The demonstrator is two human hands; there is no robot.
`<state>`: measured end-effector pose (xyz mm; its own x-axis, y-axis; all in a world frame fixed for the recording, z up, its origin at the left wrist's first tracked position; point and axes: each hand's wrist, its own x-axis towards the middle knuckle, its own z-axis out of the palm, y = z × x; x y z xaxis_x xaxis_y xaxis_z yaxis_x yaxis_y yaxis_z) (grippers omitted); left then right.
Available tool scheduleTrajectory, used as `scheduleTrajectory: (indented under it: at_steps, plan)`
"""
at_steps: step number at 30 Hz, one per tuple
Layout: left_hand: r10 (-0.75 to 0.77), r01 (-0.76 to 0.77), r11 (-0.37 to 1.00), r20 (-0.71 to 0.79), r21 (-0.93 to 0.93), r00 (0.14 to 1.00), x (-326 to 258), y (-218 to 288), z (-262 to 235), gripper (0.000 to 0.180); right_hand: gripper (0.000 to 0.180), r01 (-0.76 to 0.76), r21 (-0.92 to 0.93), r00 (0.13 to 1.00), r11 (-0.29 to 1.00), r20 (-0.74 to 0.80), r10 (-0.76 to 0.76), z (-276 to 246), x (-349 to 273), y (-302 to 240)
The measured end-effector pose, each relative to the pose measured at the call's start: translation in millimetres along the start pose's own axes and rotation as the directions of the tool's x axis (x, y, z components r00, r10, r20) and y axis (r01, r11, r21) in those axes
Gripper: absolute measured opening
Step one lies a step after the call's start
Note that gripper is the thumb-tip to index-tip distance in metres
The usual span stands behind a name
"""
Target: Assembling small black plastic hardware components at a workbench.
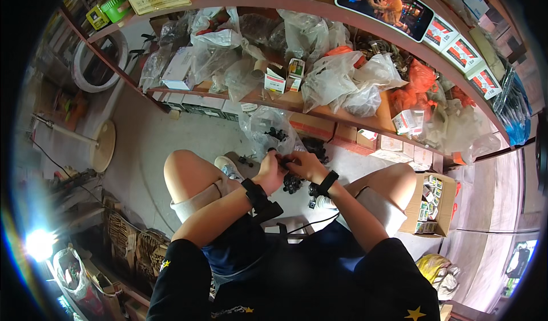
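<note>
1. Between the knees, the left hand (270, 171) and right hand (305, 166) meet, touching each other just above the floor (142, 144).
2. Both hands pinch 1 small black part (283, 162); the fingers are curled narrow around it, and its shape is too small to tell.
3. More black parts (293, 184) lie in a heap just below the hands.
4. Each wrist wears a black band; the left one carries a black box on the forearm.
5. Just beyond the hands, a clear bag (268, 124) stands open on the floor with black parts inside.
6. Behind it, a low wooden shelf (294, 101) holds many clear bags, orange bags and small boxes.
7. At the person's right, a cardboard box (445, 204) sits on the floor, packed with small cartons.
8. At the left, a round fan base (104, 144) rests on the floor, well apart from the hands.
9. On the upper shelf, a phone (383, 4) shows a lit picture.
</note>
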<state>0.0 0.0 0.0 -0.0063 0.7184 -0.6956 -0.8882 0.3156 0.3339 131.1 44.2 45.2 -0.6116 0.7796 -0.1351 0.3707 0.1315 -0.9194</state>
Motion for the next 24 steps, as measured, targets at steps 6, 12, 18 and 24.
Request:
scheduleTrajectory:
  at_steps: [6,12,18,24]
  plan:
    - [-0.151,0.167,0.906,-0.073,0.388,0.986,-26.1,-41.1,-1.2,0.013,0.02,-0.272,-0.233,0.929,0.933,0.19,0.319,-18.3,7.3,20.1]
    - [-0.266,0.289,0.863,-0.114,0.414,0.957,-25.1,-51.6,-7.9,0.017,0.033,-0.048,0.436,0.995,0.899,-0.056,0.08,-3.0,24.2,16.6]
    - [-0.168,0.156,0.625,-0.063,0.765,0.984,-3.2,-37.8,5.8,0.012,0.031,-0.073,0.112,0.997,0.991,0.016,0.071,-16.4,9.8,29.5]
    - [0.37,-0.049,-0.363,0.192,0.931,0.909,180.0,-16.3,-158.6,0.026,0.022,-0.038,0.095,0.998,0.995,0.05,0.033,-15.7,8.9,9.8]
